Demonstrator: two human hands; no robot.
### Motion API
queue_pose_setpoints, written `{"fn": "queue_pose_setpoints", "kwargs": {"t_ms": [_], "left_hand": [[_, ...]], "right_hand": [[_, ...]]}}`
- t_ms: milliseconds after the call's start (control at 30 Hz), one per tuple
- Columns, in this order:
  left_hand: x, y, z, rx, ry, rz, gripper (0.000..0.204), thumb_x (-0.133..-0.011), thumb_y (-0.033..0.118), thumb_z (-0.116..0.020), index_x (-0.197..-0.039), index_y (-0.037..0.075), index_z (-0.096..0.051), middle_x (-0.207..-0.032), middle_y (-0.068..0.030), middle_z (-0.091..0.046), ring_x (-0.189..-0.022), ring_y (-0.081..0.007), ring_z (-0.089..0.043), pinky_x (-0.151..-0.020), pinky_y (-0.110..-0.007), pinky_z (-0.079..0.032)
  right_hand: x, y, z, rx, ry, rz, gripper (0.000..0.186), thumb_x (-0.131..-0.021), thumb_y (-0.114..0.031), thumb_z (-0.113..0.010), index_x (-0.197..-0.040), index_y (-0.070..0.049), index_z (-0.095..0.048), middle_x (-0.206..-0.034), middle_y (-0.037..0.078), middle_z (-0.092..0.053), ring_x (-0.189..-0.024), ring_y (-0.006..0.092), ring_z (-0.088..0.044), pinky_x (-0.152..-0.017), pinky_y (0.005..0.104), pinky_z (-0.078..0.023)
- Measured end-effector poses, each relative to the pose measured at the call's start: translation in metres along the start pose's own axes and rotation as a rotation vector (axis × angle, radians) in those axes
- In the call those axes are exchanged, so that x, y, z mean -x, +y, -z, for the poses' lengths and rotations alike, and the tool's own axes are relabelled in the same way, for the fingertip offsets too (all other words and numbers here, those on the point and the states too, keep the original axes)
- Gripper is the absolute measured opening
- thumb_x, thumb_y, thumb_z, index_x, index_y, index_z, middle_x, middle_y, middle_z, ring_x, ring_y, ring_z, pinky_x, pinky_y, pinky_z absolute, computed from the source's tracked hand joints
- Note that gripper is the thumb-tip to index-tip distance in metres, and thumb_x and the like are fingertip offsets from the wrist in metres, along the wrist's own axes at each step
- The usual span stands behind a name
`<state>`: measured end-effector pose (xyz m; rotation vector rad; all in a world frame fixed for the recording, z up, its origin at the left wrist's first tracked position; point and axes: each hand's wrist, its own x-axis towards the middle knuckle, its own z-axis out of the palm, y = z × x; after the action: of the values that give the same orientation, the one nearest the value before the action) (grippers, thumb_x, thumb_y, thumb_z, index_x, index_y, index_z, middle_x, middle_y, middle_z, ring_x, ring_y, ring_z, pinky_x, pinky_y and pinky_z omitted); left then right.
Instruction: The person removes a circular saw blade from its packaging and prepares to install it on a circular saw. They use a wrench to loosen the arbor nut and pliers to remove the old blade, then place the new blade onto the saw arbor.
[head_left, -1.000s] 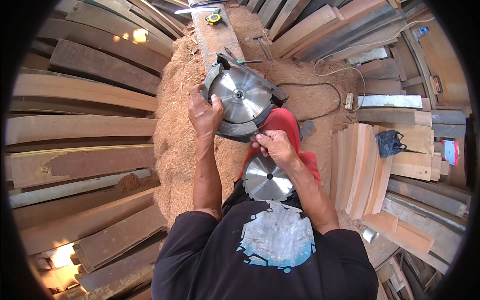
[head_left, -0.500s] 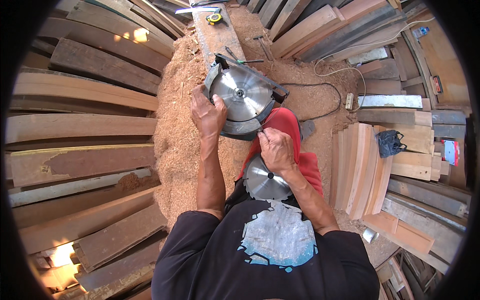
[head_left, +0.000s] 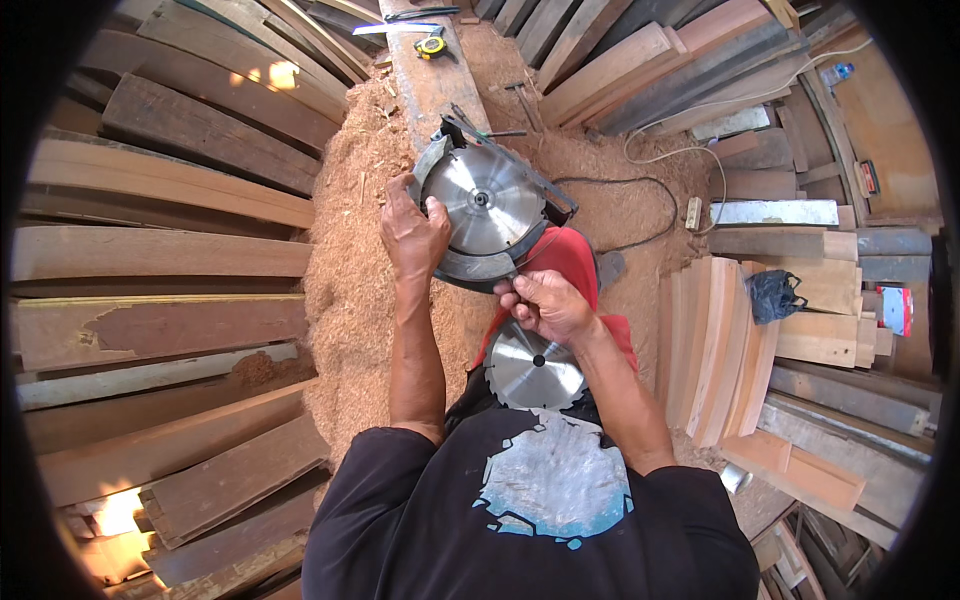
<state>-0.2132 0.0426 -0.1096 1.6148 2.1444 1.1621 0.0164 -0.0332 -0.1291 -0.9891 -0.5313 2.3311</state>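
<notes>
A circular saw (head_left: 470,266) lies tilted across my knee, its round toothed blade (head_left: 490,215) facing up. My left hand (head_left: 412,232) grips the saw's left edge, the thumb near the blade and the fingers wrapped round the grey guard. Just below the saw's lower edge, my right hand (head_left: 545,305) is closed in a pinch. What sits between its fingertips is too small to make out. A second saw blade (head_left: 538,372), bare and with a dark centre hole, rests in my lap under the right hand.
Sawdust (head_left: 350,300) covers the floor. Ahead, a plank (head_left: 440,85) bears a yellow tape measure (head_left: 431,45); a hammer (head_left: 523,100) lies beside it. A black cord (head_left: 660,190) and a socket block (head_left: 693,213) are at right. Stacked boards (head_left: 170,250) line both sides.
My right hand has moved down and slightly left, its fingers now curled more. The saw has shifted a little downward; my left hand keeps its grip on it.
</notes>
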Motion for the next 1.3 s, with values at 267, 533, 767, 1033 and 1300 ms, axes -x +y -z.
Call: {"fn": "queue_pose_setpoints", "kwargs": {"t_ms": [267, 533, 767, 1033, 1300], "left_hand": [[0.004, 0.003, 0.000, -0.024, 0.015, 0.005, 0.042, -0.083, 0.006, -0.064, -0.124, 0.000, -0.056, -0.111, -0.0257, -0.068, -0.104, -0.0441, -0.066, -0.093, -0.052, -0.051], [0.002, 0.003, -0.004, -0.031, 0.020, -0.017, 0.041, -0.083, 0.008, -0.064, -0.123, 0.000, -0.055, -0.111, -0.0264, -0.068, -0.103, -0.0442, -0.067, -0.092, -0.052, -0.051], [-0.014, -0.006, 0.004, 0.051, -0.079, -0.014, 0.042, -0.083, 0.008, -0.064, -0.124, 0.005, -0.053, -0.111, -0.0253, -0.067, -0.100, -0.0456, -0.065, -0.089, -0.053, -0.051], [-0.009, -0.001, 0.002, 0.079, -0.084, 0.010, 0.043, -0.084, 0.004, -0.065, -0.125, 0.003, -0.055, -0.112, -0.0231, -0.066, -0.104, -0.0429, -0.065, -0.091, -0.051, -0.051], [-0.004, -0.005, 0.003, 0.132, -0.085, 0.093, 0.043, -0.086, 0.002, -0.065, -0.128, 0.002, -0.056, -0.112, -0.0219, -0.067, -0.104, -0.0388, -0.068, -0.092, -0.046, -0.053]], "right_hand": [[0.003, 0.009, -0.016, 0.499, 0.272, 0.267, 0.032, -0.105, -0.023, -0.055, -0.087, -0.001, -0.069, -0.070, 0.000, -0.063, -0.061, 0.0064, -0.052, -0.056, 0.0262, -0.044], [0.001, 0.012, -0.017, 0.877, 0.415, 0.433, 0.032, -0.101, -0.022, -0.056, -0.082, 0.000, -0.069, -0.064, 0.008, -0.062, -0.060, 0.0150, -0.057, -0.060, 0.0350, -0.047], [0.032, -0.114, -0.031, 1.105, 0.399, 0.309, 0.034, -0.099, -0.025, -0.058, -0.079, 0.001, -0.067, -0.070, 0.019, -0.067, -0.069, 0.0315, -0.070, -0.067, 0.0444, -0.053], [-0.119, -0.191, 0.038, 1.665, 0.661, 0.550, 0.027, -0.097, -0.027, -0.063, -0.112, -0.006, -0.070, -0.108, 0.020, -0.072, -0.103, 0.0348, -0.068, -0.092, 0.0499, -0.053], [-0.231, -0.173, 0.050, 1.966, 0.320, 0.016, 0.037, -0.091, -0.028, -0.070, -0.125, -0.012, -0.069, -0.130, 0.017, -0.067, -0.119, 0.0383, -0.063, -0.103, 0.0499, -0.050]]}}
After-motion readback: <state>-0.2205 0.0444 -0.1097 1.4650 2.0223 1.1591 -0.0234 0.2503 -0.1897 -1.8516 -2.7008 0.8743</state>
